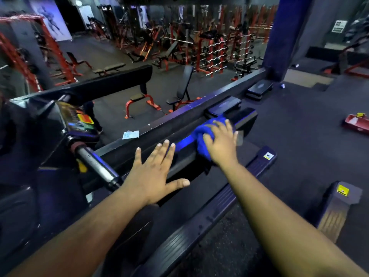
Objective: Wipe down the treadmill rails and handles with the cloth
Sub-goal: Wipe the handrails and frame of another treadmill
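A black treadmill side rail [183,148] runs from lower left to upper right across the middle. A blue cloth [201,136] is bunched on top of it. My right hand [221,140] presses flat on the cloth with fingers spread. My left hand [153,172] lies flat on the same rail a little nearer to me, fingers straight and splayed, thumb out to the right. A silver handle bar [95,164] with a dark grip sticks out at the left, beside the console [79,120].
A mirror wall [139,56] stands right behind the rail, showing red racks and benches. The treadmill's foot rail [215,212] and the rubber floor lie below right. Step platforms [259,88] sit along the mirror's base. A red object [357,122] lies on the floor at far right.
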### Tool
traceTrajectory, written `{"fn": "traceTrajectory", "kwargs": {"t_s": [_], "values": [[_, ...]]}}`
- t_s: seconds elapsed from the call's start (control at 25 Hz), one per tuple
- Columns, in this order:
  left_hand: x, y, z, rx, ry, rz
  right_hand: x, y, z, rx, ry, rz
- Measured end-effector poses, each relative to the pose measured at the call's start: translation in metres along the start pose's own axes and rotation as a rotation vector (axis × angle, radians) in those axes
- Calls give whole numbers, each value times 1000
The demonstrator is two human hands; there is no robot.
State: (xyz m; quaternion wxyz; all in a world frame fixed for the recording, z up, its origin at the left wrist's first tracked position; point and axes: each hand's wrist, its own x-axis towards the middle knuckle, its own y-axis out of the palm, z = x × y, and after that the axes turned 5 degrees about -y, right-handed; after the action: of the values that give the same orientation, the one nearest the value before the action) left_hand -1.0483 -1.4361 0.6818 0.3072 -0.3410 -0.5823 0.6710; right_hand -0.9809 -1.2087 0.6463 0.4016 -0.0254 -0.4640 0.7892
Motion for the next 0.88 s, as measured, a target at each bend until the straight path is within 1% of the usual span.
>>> {"fn": "traceTrajectory", "kwargs": {"t_s": [0.04, 0.08, 0.12, 0.16, 0.2, 0.24, 0.28, 0.32, 0.36, 0.4, 0.44, 0.48, 0.52, 0.56, 0.6, 0.64, 0.68, 0.72, 0.76, 0.84, 0.88], "values": [[-14, 2, 10, -5, -25, -5, -29, 8, 18, 14, -128, 46], [-26, 4, 16, -10, -37, -14, -46, 10, 17, -6, -258, 96], [-39, 5, 23, -12, -44, -28, -49, 2, 15, -67, -369, 135], [-54, 6, 31, -12, -51, -43, -38, -3, 9, -121, -414, 161], [-68, 8, 39, -6, -58, -51, -24, -8, 7, -143, -333, 147], [-81, 10, 46, 2, -70, -52, -16, -12, 13, -123, -199, 117], [-94, 13, 52, 10, -84, -57, -18, -9, 23, -96, -66, 77], [-104, 15, 58, 17, -99, -71, -33, 0, 41, -81, 3, 45], [-115, 17, 65, 23, -111, -86, -59, 15, 68, -93, -48, 37], [-124, 19, 71, 23, -120, -94, -89, 28, 94, -95, -177, 68], [-130, 20, 75, 14, -127, -95, -117, 33, 114, -80, -330, 135], [-137, 21, 80, -5, -135, -97, -136, 37, 121, -91, -475, 220], [-147, 23, 85, -13, -142, -103, -141, 36, 124, -127, -580, 274], [-155, 25, 91, -6, -147, -109, -129, 31, 122, -155, -618, 304], [-165, 27, 97, 2, -153, -114, -115, 28, 119, -163, -546, 287], [-174, 29, 102, 3, -161, -114, -107, 26, 119, -164, -419, 233], [-183, 32, 107, 0, -172, -111, -108, 29, 124, -168, -289, 162], [-189, 34, 109, -1, -180, -115, -122, 35, 136, -175, -211, 109], [-195, 35, 113, -8, -188, -127, -145, 45, 155, -185, -250, 84], [-207, 33, 122, -41, -216, -141, -193, 61, 197, -161, -526, 179], [-213, 33, 127, -48, -220, -142, -204, 61, 204, -171, -683, 261]]}}
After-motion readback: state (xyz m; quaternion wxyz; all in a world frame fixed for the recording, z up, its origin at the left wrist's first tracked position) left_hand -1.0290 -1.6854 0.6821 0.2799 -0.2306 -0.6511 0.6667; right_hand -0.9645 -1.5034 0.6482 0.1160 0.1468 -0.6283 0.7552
